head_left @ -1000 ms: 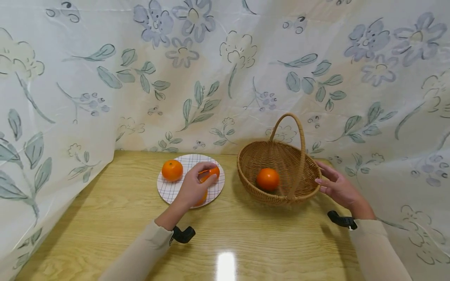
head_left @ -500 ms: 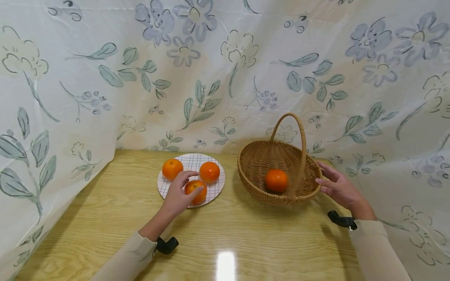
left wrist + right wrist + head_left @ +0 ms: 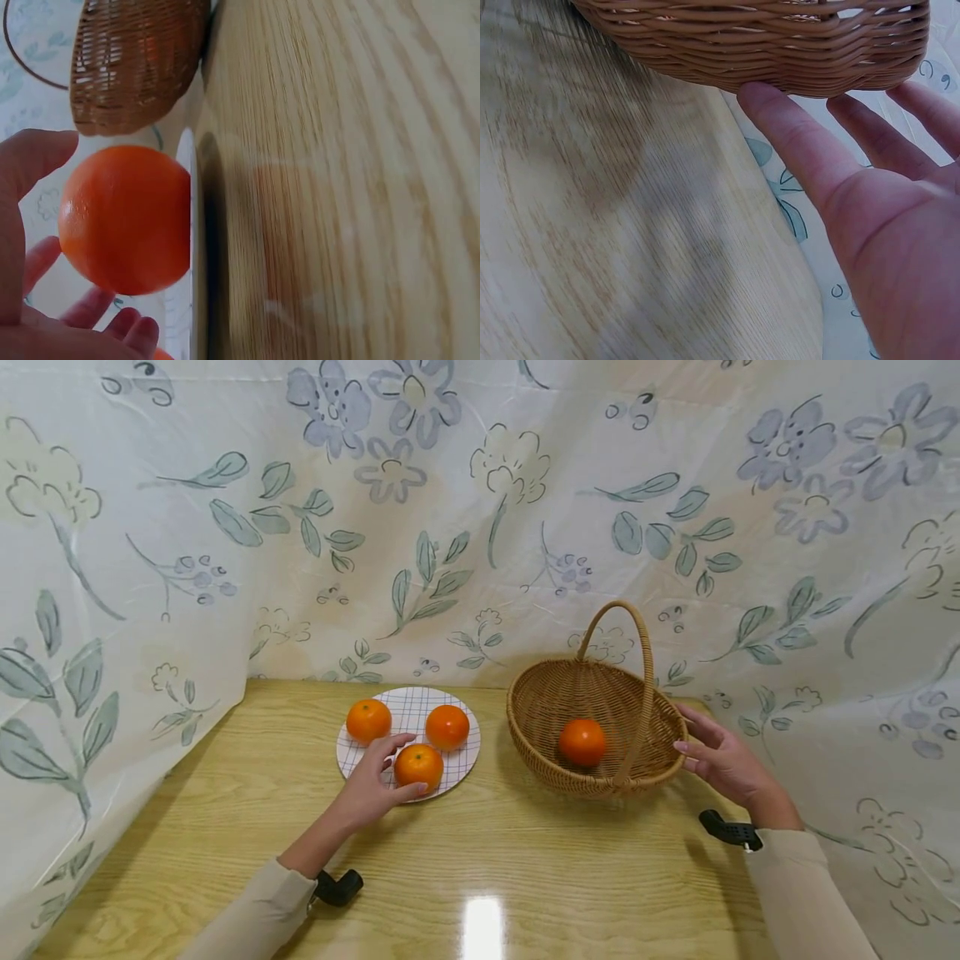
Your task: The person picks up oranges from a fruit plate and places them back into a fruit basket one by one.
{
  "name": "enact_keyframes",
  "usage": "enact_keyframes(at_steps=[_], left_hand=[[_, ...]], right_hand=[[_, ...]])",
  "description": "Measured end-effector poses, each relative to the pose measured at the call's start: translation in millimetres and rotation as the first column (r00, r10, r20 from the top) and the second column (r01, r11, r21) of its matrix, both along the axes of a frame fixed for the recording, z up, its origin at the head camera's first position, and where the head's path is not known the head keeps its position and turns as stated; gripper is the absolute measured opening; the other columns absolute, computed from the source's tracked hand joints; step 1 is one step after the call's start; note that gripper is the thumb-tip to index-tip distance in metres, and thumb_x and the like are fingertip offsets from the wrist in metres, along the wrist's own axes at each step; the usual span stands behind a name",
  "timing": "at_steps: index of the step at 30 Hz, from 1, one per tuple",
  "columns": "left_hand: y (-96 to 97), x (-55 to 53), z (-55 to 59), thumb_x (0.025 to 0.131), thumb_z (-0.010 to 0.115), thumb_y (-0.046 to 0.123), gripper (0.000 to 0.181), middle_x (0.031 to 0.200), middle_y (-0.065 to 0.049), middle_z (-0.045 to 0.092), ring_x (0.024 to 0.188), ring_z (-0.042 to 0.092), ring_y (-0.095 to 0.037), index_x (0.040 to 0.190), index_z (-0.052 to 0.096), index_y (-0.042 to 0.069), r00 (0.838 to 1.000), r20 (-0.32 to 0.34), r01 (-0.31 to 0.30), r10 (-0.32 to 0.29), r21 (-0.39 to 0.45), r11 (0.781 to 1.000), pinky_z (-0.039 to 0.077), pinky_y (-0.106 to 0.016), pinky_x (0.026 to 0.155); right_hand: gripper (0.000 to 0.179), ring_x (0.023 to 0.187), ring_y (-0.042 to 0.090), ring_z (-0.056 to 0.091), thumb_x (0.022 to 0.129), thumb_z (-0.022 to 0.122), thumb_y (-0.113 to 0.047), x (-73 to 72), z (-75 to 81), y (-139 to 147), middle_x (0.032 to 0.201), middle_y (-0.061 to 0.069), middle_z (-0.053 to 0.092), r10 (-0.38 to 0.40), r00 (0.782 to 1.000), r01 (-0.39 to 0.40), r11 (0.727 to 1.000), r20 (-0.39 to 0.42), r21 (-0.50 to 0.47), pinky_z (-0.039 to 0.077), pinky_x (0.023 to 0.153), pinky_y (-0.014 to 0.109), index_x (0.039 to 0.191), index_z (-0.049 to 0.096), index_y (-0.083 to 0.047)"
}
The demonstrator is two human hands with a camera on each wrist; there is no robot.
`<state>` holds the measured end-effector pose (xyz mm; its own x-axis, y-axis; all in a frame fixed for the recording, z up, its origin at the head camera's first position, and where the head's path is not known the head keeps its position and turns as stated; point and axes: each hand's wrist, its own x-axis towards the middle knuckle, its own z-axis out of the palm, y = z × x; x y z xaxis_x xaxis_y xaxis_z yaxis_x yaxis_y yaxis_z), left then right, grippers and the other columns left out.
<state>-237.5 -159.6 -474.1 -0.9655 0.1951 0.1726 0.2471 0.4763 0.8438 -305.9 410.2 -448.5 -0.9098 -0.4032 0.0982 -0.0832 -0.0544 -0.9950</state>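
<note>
My left hand (image 3: pixel 369 783) is spread beside the front orange (image 3: pixel 418 767) on a round checked plate (image 3: pixel 408 697). In the left wrist view, a gap shows between the thumb (image 3: pixel 45 154) and that orange (image 3: pixel 127 217); whether the other fingertips touch it I cannot tell. Two more oranges share the plate, one at back left (image 3: pixel 368 721) and one at back right (image 3: pixel 447 727). My right hand (image 3: pixel 723 760) touches the right side of a wicker basket (image 3: pixel 551 693), fingers fairly straight against the weave (image 3: pixel 780 52). Inside the basket lies another orange (image 3: pixel 582 742).
The basket's tall arched handle (image 3: pixel 643 668) rises over its right part. A flower-printed cloth (image 3: pixel 480 527) hangs behind the wooden table (image 3: pixel 480 852) and along both sides. A black wrist camera (image 3: pixel 337 888) sits on the left wrist, another (image 3: pixel 727 829) on the right.
From the back right orange, my left hand has moved left and nearer to me, to the front orange. The orange in the basket has rolled right, then slightly back. My right hand has stayed put.
</note>
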Motion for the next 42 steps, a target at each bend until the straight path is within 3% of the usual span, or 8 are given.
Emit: enact_keyframes(at_steps=[14,35,42], left_hand=[[-4.6,-7.6,-4.6,0.082,0.087,0.030,0.082,0.150,-0.012,0.048,0.138,0.046,-0.032,0.150,0.045,0.009,0.999,0.000,0.044,-0.044,-0.031,0.999,0.038,-0.057,0.118],[0.1,-10.2,-9.4,0.082,0.087,0.021,0.074,0.145,-0.013,0.051,0.131,0.051,-0.032,0.145,0.049,0.007,1.000,0.014,0.023,-0.024,0.024,0.999,0.045,-0.055,0.113],[2.7,-8.3,-4.0,0.081,0.088,0.020,0.075,0.144,-0.010,0.050,0.131,0.050,-0.031,0.144,0.050,0.012,0.999,0.029,0.014,-0.015,0.041,0.999,0.045,-0.053,0.112]], right_hand=[[0.072,0.127,0.008,0.060,0.104,0.046,0.008,0.8,0.7,-1.2,0.150,-0.001,0.038,-0.004,1.000,0.004,1.000,0.001,-0.008,0.059,0.094,0.030,0.165,0.012,-0.009],[0.072,0.126,0.007,0.060,0.104,0.045,0.009,0.7,2.2,-1.2,0.149,-0.003,0.039,-0.004,1.000,0.004,1.000,0.006,-0.007,0.059,0.094,0.030,0.165,0.014,-0.010],[0.072,0.126,0.006,0.060,0.103,0.046,0.008,1.5,2.4,-1.6,0.150,-0.003,0.037,-0.009,1.000,0.009,1.000,0.005,0.000,0.059,0.094,0.030,0.165,0.013,-0.010]])
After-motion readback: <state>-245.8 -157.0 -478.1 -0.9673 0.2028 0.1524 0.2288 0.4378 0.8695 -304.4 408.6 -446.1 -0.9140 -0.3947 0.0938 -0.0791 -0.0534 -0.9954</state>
